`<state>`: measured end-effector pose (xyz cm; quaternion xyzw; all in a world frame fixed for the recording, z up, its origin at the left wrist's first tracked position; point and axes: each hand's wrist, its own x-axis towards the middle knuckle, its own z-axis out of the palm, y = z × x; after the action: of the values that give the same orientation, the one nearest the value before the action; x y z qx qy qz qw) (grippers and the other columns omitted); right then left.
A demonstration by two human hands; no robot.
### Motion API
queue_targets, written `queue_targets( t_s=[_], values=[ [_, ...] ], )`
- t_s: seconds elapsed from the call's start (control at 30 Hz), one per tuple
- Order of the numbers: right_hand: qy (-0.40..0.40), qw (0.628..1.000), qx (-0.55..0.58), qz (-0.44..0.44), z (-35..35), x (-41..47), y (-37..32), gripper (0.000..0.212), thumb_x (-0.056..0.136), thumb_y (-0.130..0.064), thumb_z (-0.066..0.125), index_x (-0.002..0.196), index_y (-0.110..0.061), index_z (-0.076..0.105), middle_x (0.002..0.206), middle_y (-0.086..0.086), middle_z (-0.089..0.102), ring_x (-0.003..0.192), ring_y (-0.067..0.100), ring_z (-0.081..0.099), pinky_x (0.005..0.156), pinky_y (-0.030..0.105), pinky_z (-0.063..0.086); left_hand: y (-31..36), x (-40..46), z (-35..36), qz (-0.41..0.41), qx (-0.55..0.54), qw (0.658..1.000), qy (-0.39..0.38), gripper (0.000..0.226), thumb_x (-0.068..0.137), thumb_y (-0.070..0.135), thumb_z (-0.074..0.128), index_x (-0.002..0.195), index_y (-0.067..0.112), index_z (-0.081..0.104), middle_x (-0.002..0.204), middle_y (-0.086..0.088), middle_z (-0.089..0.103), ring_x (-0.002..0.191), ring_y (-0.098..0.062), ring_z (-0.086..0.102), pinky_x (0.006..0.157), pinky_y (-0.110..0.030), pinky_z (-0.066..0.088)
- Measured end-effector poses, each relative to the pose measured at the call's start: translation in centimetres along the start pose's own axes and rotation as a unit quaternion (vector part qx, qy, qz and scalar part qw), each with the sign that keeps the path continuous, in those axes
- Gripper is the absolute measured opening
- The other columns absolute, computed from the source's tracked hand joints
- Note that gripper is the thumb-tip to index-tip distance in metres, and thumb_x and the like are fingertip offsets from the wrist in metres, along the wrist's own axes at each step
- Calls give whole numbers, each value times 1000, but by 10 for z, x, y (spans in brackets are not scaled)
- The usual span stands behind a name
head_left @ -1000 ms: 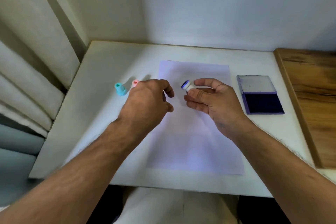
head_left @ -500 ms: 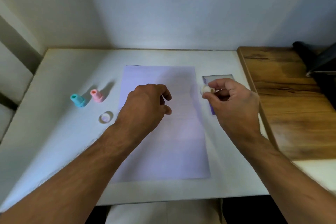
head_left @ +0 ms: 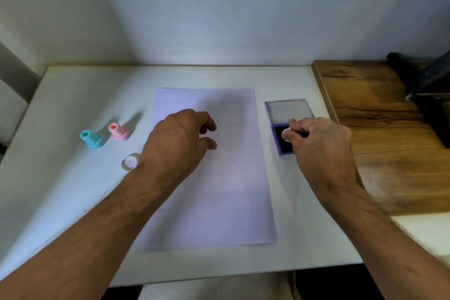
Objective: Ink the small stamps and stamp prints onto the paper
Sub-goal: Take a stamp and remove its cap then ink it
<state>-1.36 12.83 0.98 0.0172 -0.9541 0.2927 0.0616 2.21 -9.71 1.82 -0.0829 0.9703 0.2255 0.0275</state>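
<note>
A white sheet of paper (head_left: 219, 190) lies in the middle of the white table (head_left: 73, 190). An open purple ink pad (head_left: 280, 143) sits right of it, lid flipped back. My right hand (head_left: 319, 143) pinches a small white stamp (head_left: 285, 134) and holds it down over the dark ink. My left hand (head_left: 177, 143) hovers over the paper's upper left part, fingers loosely curled and holding nothing. A teal stamp (head_left: 91, 139) and a pink stamp (head_left: 118, 131) stand left of the paper. A small clear cap (head_left: 130, 162) lies beside my left wrist.
A wooden board (head_left: 379, 134) adjoins the table on the right, with a dark object (head_left: 428, 85) at its far end. A wall stands close behind the table. A curtain hangs at the far left.
My right hand carried the white stamp from over the paper to the right and lowered it onto the ink pad. My left hand stayed over the paper. The view shifted right.
</note>
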Motion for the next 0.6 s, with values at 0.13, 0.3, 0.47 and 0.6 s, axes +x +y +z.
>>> queue_targets(
  t_s=[0.13,0.3,0.47,0.6],
  values=[
    [-29,999,1,22,-1,2,-2,28,90,-20,68,114,-7,71,109,10,72,88,11,60,86,21,49,-6,0,0,11,33,999,18,44,80,36,74,123,31,62,127,7,58,117,-15,52,89,-30,45],
    [-54,997,-5,47,-5,8,-2,28,89,-19,69,115,-9,71,112,10,72,92,10,59,82,15,42,-17,1,0,-3,50,999,-2,69,78,40,76,140,24,50,153,3,38,143,-16,29,111,-32,29],
    [-69,995,-14,68,-7,10,-5,30,88,-21,70,117,-10,70,113,9,71,94,13,59,91,26,49,-27,3,1,-25,65,997,-28,91,77,58,69,151,21,30,161,-2,19,148,-17,13,117,-32,15],
    [-37,998,-9,41,-4,6,-3,19,88,-20,70,105,-11,71,102,6,71,84,11,58,78,25,52,-32,3,2,-39,60,996,-51,97,75,65,64,152,21,25,162,2,13,148,-15,13,116,-30,15]
  ],
)
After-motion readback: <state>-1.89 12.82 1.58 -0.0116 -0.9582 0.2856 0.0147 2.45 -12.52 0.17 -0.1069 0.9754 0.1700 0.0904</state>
